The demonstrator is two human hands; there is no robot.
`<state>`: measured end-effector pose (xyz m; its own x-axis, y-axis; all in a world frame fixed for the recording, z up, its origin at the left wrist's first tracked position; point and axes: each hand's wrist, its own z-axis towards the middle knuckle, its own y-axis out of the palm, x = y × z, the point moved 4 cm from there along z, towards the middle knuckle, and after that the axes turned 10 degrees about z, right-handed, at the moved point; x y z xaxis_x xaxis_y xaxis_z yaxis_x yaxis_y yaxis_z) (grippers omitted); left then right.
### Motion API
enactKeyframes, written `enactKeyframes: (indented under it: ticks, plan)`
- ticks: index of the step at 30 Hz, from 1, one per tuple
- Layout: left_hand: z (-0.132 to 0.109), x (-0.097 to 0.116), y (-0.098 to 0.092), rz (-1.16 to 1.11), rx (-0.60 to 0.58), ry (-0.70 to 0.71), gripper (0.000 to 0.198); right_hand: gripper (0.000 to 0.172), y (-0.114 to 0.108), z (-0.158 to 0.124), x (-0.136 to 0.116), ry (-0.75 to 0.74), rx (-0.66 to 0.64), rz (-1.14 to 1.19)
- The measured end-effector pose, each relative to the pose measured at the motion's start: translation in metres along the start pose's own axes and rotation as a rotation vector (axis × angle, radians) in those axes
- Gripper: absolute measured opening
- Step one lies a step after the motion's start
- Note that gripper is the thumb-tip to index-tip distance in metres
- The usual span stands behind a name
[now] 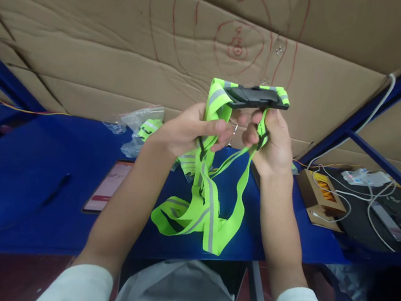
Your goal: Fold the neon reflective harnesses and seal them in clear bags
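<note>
I hold a neon-green strap harness with grey reflective stripes (202, 206) up in front of me above a blue table (31, 170). My left hand (188, 131) is closed round its straps on the left. My right hand (273, 144) is closed round the straps on the right, just under a black plastic buckle (255, 97) at the top. The loose strap ends hang down in loops between my forearms to the table's near edge.
Clear plastic bags with more green straps (144, 124) lie behind my left hand. A phone (108, 187) and a black pen (55, 189) lie at left. At right are a small cardboard box (319, 198), white cables (359, 194) and a blue frame post (382, 97). Cardboard sheets (127, 34) line the back.
</note>
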<state>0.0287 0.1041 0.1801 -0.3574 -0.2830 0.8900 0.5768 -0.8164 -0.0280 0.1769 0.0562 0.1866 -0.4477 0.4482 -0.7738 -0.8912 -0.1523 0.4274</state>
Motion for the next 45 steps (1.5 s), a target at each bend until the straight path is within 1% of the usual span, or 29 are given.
enactKeyframes:
  ticks: [2, 4, 5, 7, 9, 11, 13, 15, 17, 20, 21, 22, 24, 27, 29, 31, 34, 36, 38, 39, 41, 43, 45]
  plan:
    - [-0.004, 0.005, 0.003, 0.043, -0.022, 0.008, 0.052, 0.023, -0.001, 0.000, -0.002, 0.082, -0.006, 0.068]
    - [-0.007, 0.011, 0.008, 0.096, -0.030, 0.035, 0.046, 0.018, 0.002, -0.003, -0.002, 0.166, -0.046, 0.146]
    - [-0.009, 0.014, 0.011, 0.123, -0.041, 0.046, 0.043, 0.018, 0.004, -0.005, -0.002, 0.201, -0.065, 0.169]
    - [-0.011, 0.019, 0.016, 0.137, -0.046, 0.046, 0.035, 0.023, 0.008, -0.008, -0.002, 0.257, -0.102, 0.178]
    - [-0.011, 0.021, 0.018, 0.057, -0.017, 0.005, 0.029, 0.028, 0.010, -0.011, -0.004, 0.296, -0.165, 0.180]
    - [-0.011, 0.022, 0.018, -0.058, 0.011, -0.043, 0.027, 0.027, 0.010, -0.013, -0.007, 0.362, -0.262, 0.192]
    - [-0.012, 0.024, 0.019, -0.106, 0.000, -0.057, 0.030, 0.027, 0.007, -0.015, -0.010, 0.448, -0.370, 0.200]
    - [-0.013, 0.027, 0.020, -0.064, -0.001, -0.034, 0.031, 0.033, 0.004, -0.016, -0.012, 0.494, -0.447, 0.201]
    - [-0.015, 0.028, 0.021, 0.013, -0.018, -0.017, 0.029, 0.038, 0.001, -0.016, -0.013, 0.480, -0.474, 0.194]
    - [-0.016, 0.026, 0.026, 0.082, -0.090, -0.015, 0.030, 0.046, -0.001, -0.016, -0.009, 0.410, -0.429, 0.151]
    - [-0.015, 0.025, 0.027, 0.087, -0.102, -0.015, 0.033, 0.049, 0.000, -0.016, -0.008, 0.385, -0.394, 0.125]
    - [-0.013, 0.024, 0.026, 0.087, -0.085, -0.015, 0.035, 0.050, 0.000, -0.015, -0.007, 0.357, -0.352, 0.096]
    - [-0.010, 0.024, 0.024, 0.093, 0.007, -0.011, 0.036, 0.049, 0.001, -0.015, -0.008, 0.296, -0.266, 0.041]
    - [-0.008, 0.028, 0.020, 0.162, 0.162, 0.018, 0.030, 0.044, 0.002, -0.015, -0.012, 0.214, -0.168, 0.006]
    - [-0.009, 0.032, 0.019, 0.230, 0.220, 0.046, 0.030, 0.044, 0.001, -0.016, -0.014, 0.201, -0.129, -0.001]
    - [-0.012, 0.034, 0.020, 0.262, 0.226, 0.047, 0.031, 0.045, -0.002, -0.016, -0.015, 0.217, -0.133, -0.015]
    - [-0.013, 0.036, 0.020, 0.266, 0.197, 0.031, 0.026, 0.045, -0.003, -0.015, -0.014, 0.239, -0.202, -0.033]
    - [-0.014, 0.038, 0.016, 0.252, 0.239, 0.028, 0.025, 0.045, -0.004, -0.013, -0.013, 0.243, -0.226, -0.024]
    - [-0.015, 0.038, 0.011, 0.149, 0.273, -0.002, 0.029, 0.045, -0.002, -0.011, -0.012, 0.268, -0.230, 0.024]
    - [-0.015, 0.039, 0.010, 0.082, 0.254, -0.032, 0.031, 0.045, -0.001, -0.011, -0.012, 0.290, -0.233, 0.066]
    - [-0.019, 0.040, 0.013, -0.002, 0.135, -0.089, 0.032, 0.045, 0.002, -0.013, -0.012, 0.339, -0.262, 0.167]
    - [-0.027, 0.046, 0.018, -0.012, -0.013, -0.102, 0.032, 0.045, 0.008, -0.018, -0.016, 0.369, -0.357, 0.237]
    - [-0.035, 0.054, 0.025, -0.003, -0.138, -0.059, 0.037, 0.045, 0.015, -0.026, -0.022, 0.384, -0.492, 0.256]
